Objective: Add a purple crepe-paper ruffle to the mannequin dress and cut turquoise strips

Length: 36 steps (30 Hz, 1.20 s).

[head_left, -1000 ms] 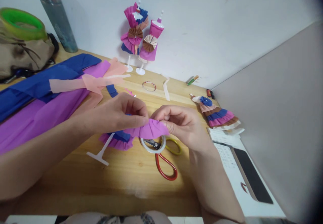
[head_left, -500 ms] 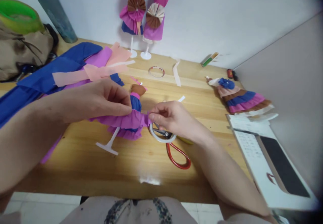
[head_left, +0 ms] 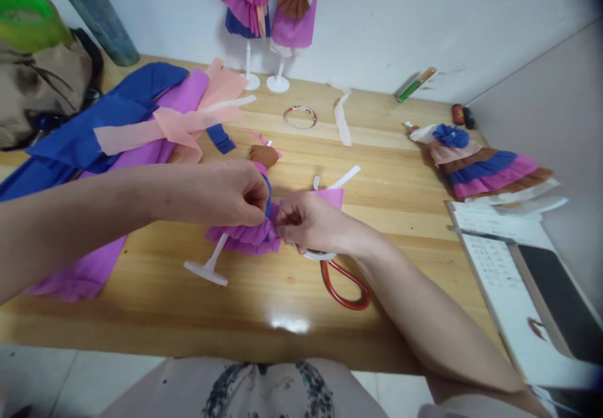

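Note:
A small dress form lies tilted on the table, with a brown paper top [head_left: 264, 155], a blue waist and a white stand [head_left: 206, 273]. Ruffled purple crepe paper [head_left: 241, 236] wraps its lower part. My left hand [head_left: 230, 192] is closed in a pinch on the purple paper from the left, over the form's waist. Close on the right, my right hand [head_left: 313, 220] pinches the same paper, and a purple flap [head_left: 333, 198] shows behind it. Under my right hand lie a tape roll [head_left: 321, 256], mostly hidden, and scissors with a red handle [head_left: 346, 289].
Blue, purple and peach crepe paper [head_left: 162, 129] is piled at left. Two dressed forms [head_left: 294, 19] stand by the wall. A ring-shaped bracelet [head_left: 300, 117], a paper strip [head_left: 342, 118] and a glue-like tube [head_left: 416, 84] lie behind. A layered paper dress [head_left: 490, 167] and a phone [head_left: 556, 292] are at right.
My left hand has come nearer to my right hand. The purple strip that trailed left beneath my left hand no longer shows there; a purple flap now shows behind my right hand. The view has shifted.

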Available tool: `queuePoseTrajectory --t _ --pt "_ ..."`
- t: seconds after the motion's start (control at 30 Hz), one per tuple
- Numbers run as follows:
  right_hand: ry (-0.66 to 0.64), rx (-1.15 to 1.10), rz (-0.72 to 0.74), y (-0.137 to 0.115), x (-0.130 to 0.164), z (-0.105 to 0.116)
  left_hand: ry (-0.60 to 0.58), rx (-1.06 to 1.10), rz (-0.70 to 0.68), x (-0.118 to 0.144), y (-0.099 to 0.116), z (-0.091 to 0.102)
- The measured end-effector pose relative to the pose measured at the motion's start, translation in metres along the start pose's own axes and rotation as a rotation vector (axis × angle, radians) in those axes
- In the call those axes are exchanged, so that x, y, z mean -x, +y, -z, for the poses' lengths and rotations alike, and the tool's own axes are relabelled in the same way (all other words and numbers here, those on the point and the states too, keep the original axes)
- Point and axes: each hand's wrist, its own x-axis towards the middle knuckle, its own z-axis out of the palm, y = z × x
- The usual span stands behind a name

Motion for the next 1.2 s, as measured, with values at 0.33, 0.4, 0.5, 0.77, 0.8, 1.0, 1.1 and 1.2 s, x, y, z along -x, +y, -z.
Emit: queuePoseTrajectory --t 0.33,0.4,0.5,0.77,0.8,1.0,1.1,1.2 --pt "-0.034 0.016 -0.029 -0.007 0.002 0.002 -0.053 -0.06 0.177 -0.009 0.016 -0.003" --pt "-0.045 0.016 -0.018 -0.007 0.002 0.003 -0.073 -0.075 0.202 -0.01 0.014 -0.003" --pt "-0.05 0.017 0.01 -0.006 0.001 0.003 -0.09 -0.087 0.259 -0.013 0.009 -0.005" --pt "-0.04 0.039 0.0 -0.003 0.0 0.001 -0.124 -0.14 0.394 -0.018 0.014 -0.005" --pt "-0.032 0.041 -0.001 -0.003 0.0 0.001 -0.128 -0.156 0.414 -0.019 0.016 -0.005" --pt "0.003 0.001 0.011 -0.006 -0.002 -0.002 -0.127 -0.203 0.413 -0.02 0.022 -0.005" --pt "0.015 -0.04 -0.016 -0.009 -0.001 -0.001 -0.123 -0.202 0.414 -0.019 0.021 -0.004" --pt "0.011 -0.098 -0.048 -0.012 -0.001 0.0 -0.134 -0.189 0.416 -0.019 0.016 -0.003"
